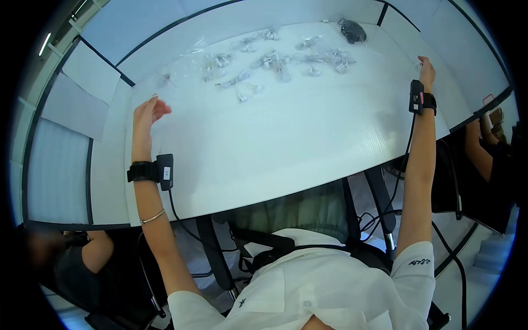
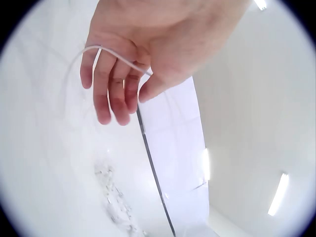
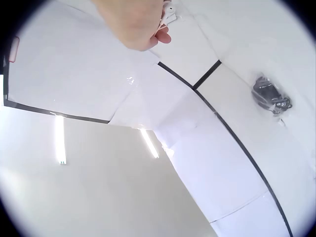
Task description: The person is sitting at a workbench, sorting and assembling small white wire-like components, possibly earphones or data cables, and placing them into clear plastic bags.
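While the head view sets both hands far apart over the white table (image 1: 302, 132), only the wrist views show clearly what they have with them. In the left wrist view, a thin white cable (image 2: 111, 52) crosses the palm of the left hand (image 2: 133, 54) near the top of the frame — a strand too faint to make out at that hand in the head view. Its fingers are relaxed and only slightly bent; whether the thumb pinches the cable cannot be told. The right wrist view, at its top centre, shows the right hand (image 3: 140, 22) with its fingers curled, grasping white earphones (image 3: 169, 10), which appear in the head view's upper right as little more than a pale speck.

The cable looks smooth and slender, arching up from the left and dipping behind the thumb. Of the earphones, a rounded bud and a short white piece stick out beside the fingertips; the rest is hidden by the hand. Whether cable and earphones are one piece cannot be seen.

Across the top of the head view lie white cable bundles (image 1: 275, 59), several in clear plastic, with a dark pouch (image 1: 352, 31) to their right — its clear wrapping is plainer in the right wrist view.
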`<state>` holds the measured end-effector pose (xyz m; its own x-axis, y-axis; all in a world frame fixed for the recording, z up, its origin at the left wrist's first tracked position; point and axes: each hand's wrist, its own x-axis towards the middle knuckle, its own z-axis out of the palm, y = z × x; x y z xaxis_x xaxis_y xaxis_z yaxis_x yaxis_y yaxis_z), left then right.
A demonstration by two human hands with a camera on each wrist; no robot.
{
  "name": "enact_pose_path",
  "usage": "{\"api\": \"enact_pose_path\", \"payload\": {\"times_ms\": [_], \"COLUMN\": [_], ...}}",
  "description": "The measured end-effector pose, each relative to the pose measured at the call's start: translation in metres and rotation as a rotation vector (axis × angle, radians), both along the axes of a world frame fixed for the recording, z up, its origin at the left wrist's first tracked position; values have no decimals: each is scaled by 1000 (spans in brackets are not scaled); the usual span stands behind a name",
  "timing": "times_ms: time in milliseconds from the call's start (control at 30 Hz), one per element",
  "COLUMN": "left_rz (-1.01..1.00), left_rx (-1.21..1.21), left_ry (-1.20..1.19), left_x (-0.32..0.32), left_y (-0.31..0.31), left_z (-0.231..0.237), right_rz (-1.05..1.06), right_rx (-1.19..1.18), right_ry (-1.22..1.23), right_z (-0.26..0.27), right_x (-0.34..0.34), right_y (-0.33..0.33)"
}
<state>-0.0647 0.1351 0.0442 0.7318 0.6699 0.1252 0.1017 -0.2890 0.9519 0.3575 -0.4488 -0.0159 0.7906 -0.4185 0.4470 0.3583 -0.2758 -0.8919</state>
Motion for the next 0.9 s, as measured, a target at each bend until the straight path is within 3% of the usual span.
{"api": "enact_pose_path", "payload": {"times_ms": [100, 233, 367, 400, 500, 567, 633, 667, 833, 900], "left_rz": [-38, 35, -101, -159, -343, -426, -514, -545, -675, -626], "left_rx": [16, 33, -21, -8, -171, -133, -92, -78, -152, -181], "left_ry": [4, 266, 222, 214, 65, 83, 100, 126, 149, 125], "left_x": [-16, -30, -17, -12, 6, 16, 24, 26, 40, 43], "left_y": [28, 21, -23, -28, -56, -78, -99, -110, -149, -150], "left_z": [-8, -4, 13, 14, 25, 32, 34, 37, 42, 41], "right_rz": [-2, 122, 358, 278, -103, 304, 780, 891, 927, 1045], "right_rx": [-112, -237, -373, -661, -1023, -798, -618, -549, -872, -870], "right_ry": [118, 87, 409, 379, 23, -272, -366, -444, -674, -409], "right_z": [-4, -7, 30, 23, 50, 61, 87, 94, 94, 94], "right_x": [-2, -7, -46, -27, -84, -105, -161, -189, -271, -278], "right_y": [-2, 14, 57, 54, 106, 141, 190, 214, 278, 281]}}
